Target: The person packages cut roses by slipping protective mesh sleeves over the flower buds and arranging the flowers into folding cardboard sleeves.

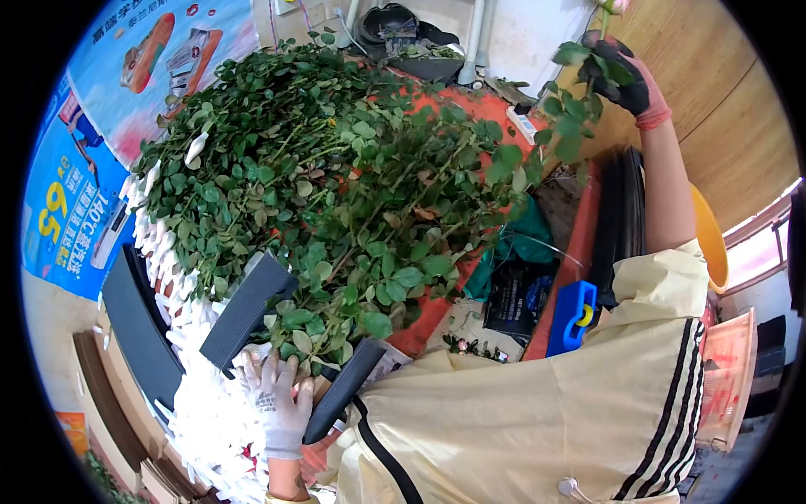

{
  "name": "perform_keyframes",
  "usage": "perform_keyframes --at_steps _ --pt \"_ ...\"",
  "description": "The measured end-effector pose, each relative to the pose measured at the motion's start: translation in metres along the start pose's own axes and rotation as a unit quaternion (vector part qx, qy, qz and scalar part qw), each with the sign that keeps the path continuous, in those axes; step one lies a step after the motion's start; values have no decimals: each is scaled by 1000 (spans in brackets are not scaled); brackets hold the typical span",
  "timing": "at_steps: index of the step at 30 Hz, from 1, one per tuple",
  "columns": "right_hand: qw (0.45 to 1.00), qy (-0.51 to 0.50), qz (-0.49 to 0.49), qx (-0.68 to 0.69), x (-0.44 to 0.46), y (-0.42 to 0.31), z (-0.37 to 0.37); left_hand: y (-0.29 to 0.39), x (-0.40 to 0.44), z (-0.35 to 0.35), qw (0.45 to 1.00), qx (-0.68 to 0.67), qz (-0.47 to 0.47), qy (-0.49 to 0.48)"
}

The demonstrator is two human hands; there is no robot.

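Observation:
At the upper right, my right hand (625, 80), in a black and pink glove, is closed around the stem of a rose (617, 6). Its pink bloom is cut off by the top edge, and its leaves hang below the hand. My left hand (281, 412), in a pale grey glove, lies at the lower left with its fingers spread. Two dark ridged blocks (248, 311) (344, 391) stand on either side of it. Just beyond the fingertips are leafy stems (306, 332). A small pink patch shows by the thumb, too unclear to name.
A big heap of leafy rose stems (336, 160) covers the red table (499, 126). White-sleeved rose heads (201, 403) crowd its left side. A blue tape dispenser (573, 317) sits near the right edge, close to a white power strip (521, 124). An orange basket (729, 378) stands behind my sleeve.

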State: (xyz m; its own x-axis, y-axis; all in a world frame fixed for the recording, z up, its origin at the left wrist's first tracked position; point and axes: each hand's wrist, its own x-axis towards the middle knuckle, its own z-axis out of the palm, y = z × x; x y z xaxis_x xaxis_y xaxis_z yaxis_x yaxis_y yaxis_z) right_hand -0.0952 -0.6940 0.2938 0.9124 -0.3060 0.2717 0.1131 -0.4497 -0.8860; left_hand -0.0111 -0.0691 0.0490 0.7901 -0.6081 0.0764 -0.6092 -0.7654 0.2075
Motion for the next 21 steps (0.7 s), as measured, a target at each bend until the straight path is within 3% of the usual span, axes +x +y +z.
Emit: perform_keyframes --at_steps 2,3,4,5,6,7,8,10,11,13,15,19,21 --pt "986 99 -95 96 4 21 -25 0 0 -1 1000 8 -2 2" --pt "967 137 -215 -12 5 28 -37 0 0 -1 1000 6 -1 1" --pt "976 -5 -127 176 5 11 -61 1 0 -2 1000 4 1 0" --pt "976 -5 -127 177 3 7 -74 1 0 -2 1000 4 1 0" --pt "977 87 -190 -32 2 3 -84 1 0 -2 1000 5 1 0" --pt "923 174 -245 -239 3 -1 -92 1 0 -2 1000 6 1 2" --pt "818 252 -285 -432 3 -3 -102 1 1 -2 1000 5 -1 4" --pt "629 342 -162 -679 -1 1 -142 1 1 -1 1000 4 0 3" --pt "569 349 -89 -740 -2 9 -165 1 1 -1 1000 3 -3 3" --pt "532 332 103 -772 -4 23 -209 1 2 -1 1000 8 0 -2" --pt "532 323 146 -769 -5 24 -203 2 2 -3 1000 8 -6 -4" --pt "662 337 -170 -647 3 4 -117 4 4 -5 1000 9 -8 -11" --pt "693 319 -261 -592 7 -22 -72 4 4 -5 1000 8 -11 -13"
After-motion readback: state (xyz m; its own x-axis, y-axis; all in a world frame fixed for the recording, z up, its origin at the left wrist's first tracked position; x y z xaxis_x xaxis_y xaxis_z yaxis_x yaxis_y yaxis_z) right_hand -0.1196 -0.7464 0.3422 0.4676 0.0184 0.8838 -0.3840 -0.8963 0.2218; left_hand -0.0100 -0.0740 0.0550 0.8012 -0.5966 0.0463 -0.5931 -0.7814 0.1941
